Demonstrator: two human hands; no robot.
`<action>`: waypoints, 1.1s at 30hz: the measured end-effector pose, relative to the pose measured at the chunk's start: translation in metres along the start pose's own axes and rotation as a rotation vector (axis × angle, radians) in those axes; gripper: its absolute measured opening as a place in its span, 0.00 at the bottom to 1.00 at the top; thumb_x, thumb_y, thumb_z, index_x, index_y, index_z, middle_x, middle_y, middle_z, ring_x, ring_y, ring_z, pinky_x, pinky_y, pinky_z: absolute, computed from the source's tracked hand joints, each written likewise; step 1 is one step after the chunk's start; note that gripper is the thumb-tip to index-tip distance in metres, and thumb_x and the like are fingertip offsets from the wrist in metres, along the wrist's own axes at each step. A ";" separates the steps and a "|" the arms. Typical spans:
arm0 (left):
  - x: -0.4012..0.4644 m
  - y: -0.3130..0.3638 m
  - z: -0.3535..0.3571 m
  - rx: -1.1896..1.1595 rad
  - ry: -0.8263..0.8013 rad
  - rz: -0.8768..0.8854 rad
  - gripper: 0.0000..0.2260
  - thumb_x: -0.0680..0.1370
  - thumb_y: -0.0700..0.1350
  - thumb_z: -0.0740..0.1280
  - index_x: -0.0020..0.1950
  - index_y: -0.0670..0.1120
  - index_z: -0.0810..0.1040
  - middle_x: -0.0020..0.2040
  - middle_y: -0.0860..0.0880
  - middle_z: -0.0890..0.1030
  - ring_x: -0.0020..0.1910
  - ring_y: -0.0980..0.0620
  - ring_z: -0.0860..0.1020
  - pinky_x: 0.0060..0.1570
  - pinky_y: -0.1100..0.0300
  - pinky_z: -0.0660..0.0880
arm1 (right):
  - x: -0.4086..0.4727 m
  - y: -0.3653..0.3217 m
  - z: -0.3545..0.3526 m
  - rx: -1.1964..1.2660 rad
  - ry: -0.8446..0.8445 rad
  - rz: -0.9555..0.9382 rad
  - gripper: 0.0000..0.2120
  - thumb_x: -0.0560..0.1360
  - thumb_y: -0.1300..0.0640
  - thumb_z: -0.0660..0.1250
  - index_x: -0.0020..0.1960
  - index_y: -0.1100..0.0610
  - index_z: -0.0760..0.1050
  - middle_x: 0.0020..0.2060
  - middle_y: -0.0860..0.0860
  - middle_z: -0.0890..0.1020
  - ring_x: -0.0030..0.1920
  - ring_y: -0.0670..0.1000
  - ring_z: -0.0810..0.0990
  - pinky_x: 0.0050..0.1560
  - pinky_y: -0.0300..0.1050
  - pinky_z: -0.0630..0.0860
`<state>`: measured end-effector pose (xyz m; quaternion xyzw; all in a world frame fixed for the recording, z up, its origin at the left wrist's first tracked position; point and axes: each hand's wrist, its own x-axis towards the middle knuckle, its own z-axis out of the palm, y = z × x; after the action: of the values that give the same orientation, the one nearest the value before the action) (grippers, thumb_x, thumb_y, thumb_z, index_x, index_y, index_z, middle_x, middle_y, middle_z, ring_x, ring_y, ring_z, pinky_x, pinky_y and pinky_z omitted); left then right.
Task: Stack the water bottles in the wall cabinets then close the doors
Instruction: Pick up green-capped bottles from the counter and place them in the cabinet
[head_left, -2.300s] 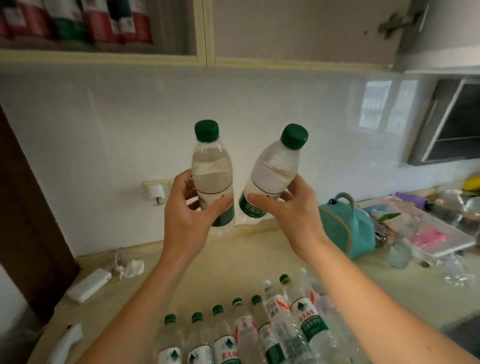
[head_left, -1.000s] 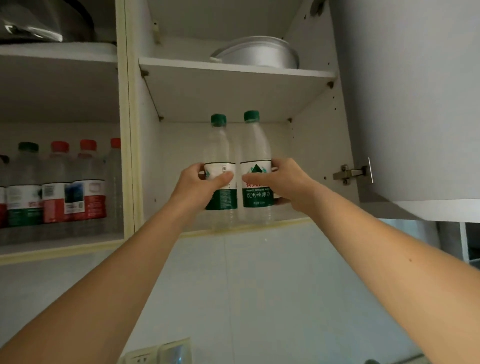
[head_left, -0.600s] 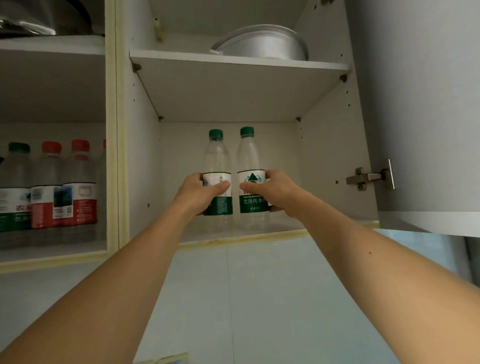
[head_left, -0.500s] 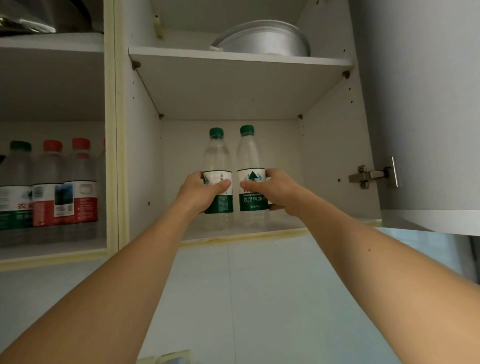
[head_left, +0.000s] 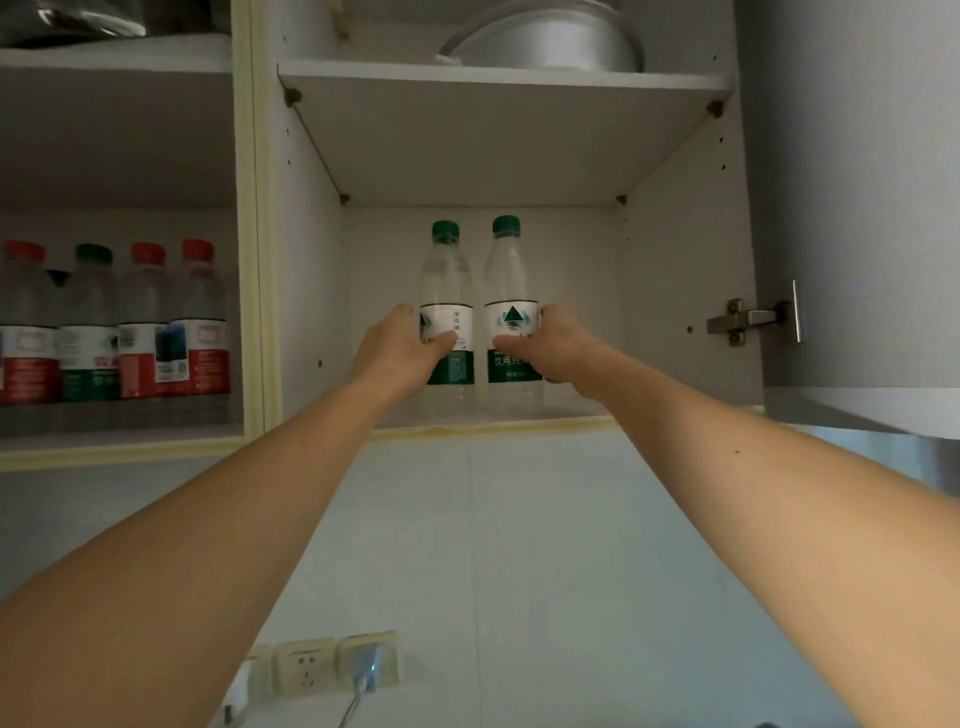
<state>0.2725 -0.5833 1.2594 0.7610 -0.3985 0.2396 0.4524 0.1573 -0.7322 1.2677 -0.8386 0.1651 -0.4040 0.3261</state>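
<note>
Two clear water bottles with green caps stand upright side by side on the lower shelf of the open right cabinet (head_left: 493, 418). My left hand (head_left: 397, 348) grips the left bottle (head_left: 448, 275) round its label. My right hand (head_left: 553, 345) grips the right bottle (head_left: 510, 270) the same way. Both bottles sit deep in the compartment, near its back wall. The cabinet door (head_left: 852, 208) hangs open on the right, hinge (head_left: 748, 319) showing.
The left cabinet holds a row of several bottles (head_left: 119, 332) with red and green caps. A metal bowl (head_left: 545, 39) sits on the upper shelf. Wall sockets (head_left: 322, 667) are on the tiled wall below.
I lifted both bottles from above the counter into the right cabinet. Over the last half second they moved deeper onto the lower shelf, both hands still holding them.
</note>
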 end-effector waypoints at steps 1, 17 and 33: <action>-0.006 0.001 -0.004 0.034 0.044 0.048 0.24 0.81 0.54 0.67 0.73 0.43 0.69 0.64 0.45 0.78 0.55 0.48 0.75 0.50 0.55 0.71 | -0.007 -0.003 -0.002 -0.018 0.039 -0.023 0.22 0.77 0.48 0.72 0.65 0.58 0.72 0.55 0.53 0.82 0.50 0.52 0.81 0.50 0.48 0.80; -0.158 -0.042 -0.018 -0.191 0.137 0.359 0.18 0.84 0.52 0.63 0.42 0.41 0.79 0.30 0.48 0.79 0.29 0.53 0.78 0.34 0.55 0.74 | -0.198 0.025 0.056 -0.098 0.124 -0.256 0.22 0.82 0.51 0.62 0.37 0.66 0.75 0.28 0.48 0.80 0.29 0.48 0.76 0.34 0.43 0.73; -0.386 -0.193 0.125 -0.276 -0.324 -0.275 0.20 0.83 0.55 0.62 0.41 0.41 0.79 0.31 0.45 0.78 0.29 0.52 0.72 0.32 0.55 0.69 | -0.350 0.200 0.157 -0.120 -0.184 0.395 0.22 0.81 0.48 0.64 0.32 0.56 0.63 0.26 0.50 0.66 0.25 0.46 0.62 0.26 0.39 0.60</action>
<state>0.2126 -0.4905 0.8243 0.7676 -0.3874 -0.0059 0.5105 0.0612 -0.6242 0.8597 -0.8412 0.3193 -0.2436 0.3620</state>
